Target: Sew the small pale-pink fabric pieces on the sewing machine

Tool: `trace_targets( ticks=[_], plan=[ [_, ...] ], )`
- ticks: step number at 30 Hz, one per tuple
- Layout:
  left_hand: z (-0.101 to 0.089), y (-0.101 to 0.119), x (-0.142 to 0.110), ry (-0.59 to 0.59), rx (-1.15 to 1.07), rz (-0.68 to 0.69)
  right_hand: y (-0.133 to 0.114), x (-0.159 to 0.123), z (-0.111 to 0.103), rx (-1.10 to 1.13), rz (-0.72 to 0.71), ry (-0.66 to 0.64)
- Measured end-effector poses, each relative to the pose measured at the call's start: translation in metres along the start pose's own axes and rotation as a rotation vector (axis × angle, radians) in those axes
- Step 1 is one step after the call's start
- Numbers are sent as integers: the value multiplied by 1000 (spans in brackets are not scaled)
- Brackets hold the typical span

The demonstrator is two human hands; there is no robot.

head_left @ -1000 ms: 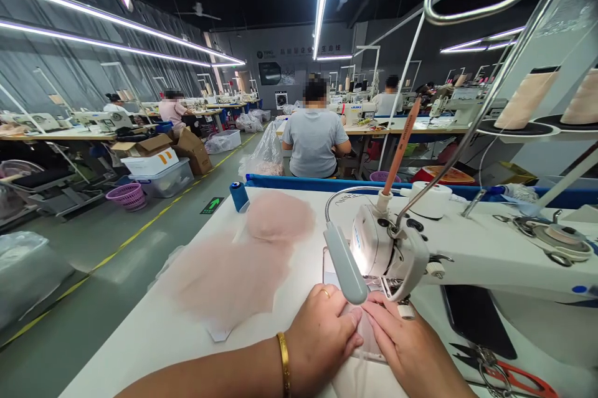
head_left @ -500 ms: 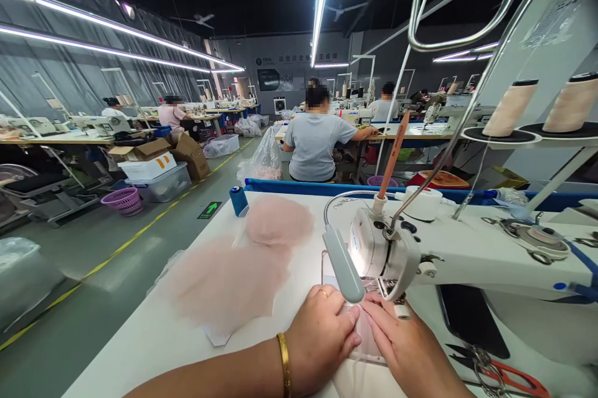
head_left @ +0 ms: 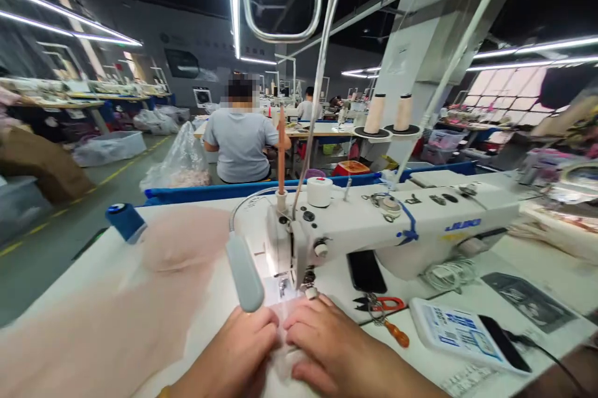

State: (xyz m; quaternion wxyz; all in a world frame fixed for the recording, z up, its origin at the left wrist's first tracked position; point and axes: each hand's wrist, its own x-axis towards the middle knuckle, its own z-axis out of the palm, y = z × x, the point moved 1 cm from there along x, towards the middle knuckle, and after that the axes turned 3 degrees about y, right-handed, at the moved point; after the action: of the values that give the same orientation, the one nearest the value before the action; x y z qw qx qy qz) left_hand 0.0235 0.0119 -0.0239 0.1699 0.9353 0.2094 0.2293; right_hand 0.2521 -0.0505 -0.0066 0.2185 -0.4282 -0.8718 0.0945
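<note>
A: Where are the two hands?

B: Both lie at the near edge of the white worktable (head_left: pixel 537 264), side by side and touching. The left hand (head_left: pixel 238 354) and the right hand (head_left: pixel 329 348) press flat, fingers stretched out, on a small piece of sheer pale pink fabric (head_left: pixel 283 348) that lies between and under them. Neither hand is clenched; they pin the cloth down rather than grasp it.

A: And where does that cloth sit?

B: Just in front of the needle area of the white industrial sewing machine (head_left: pixel 374 230), right below its grey lamp arm (head_left: pixel 245 273).

A: What else is about?

B: A larger heap of the same pink sheer fabric (head_left: pixel 116 311) spreads to the left, with a blue thread spool (head_left: pixel 125 220) at its far end. Right of the hands lie orange-handled scissors (head_left: pixel 380 304), and further right a white tablet with printed labels (head_left: pixel 460 332). Two cream thread cones (head_left: pixel 390 113) stand on a stand behind the machine. A person in a grey shirt (head_left: pixel 240 139) sits with their back turned at the next table, far off.
</note>
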Motion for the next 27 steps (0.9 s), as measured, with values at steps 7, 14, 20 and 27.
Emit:
trace_targets(
  ticks=[7, 14, 20, 27],
  plan=[
    [-5, 16, 18, 144, -58, -173, 11, -3, 19, 175, -24, 214],
    [5, 2, 24, 196, -16, -151, 20, -5, 25, 245, 190, 414],
    [8, -3, 26, 160, -64, -198, 27, -6, 29, 358, 316, 389],
    [7, 3, 26, 248, -64, -151, 8, -8, 30, 520, 402, 493]
  ],
)
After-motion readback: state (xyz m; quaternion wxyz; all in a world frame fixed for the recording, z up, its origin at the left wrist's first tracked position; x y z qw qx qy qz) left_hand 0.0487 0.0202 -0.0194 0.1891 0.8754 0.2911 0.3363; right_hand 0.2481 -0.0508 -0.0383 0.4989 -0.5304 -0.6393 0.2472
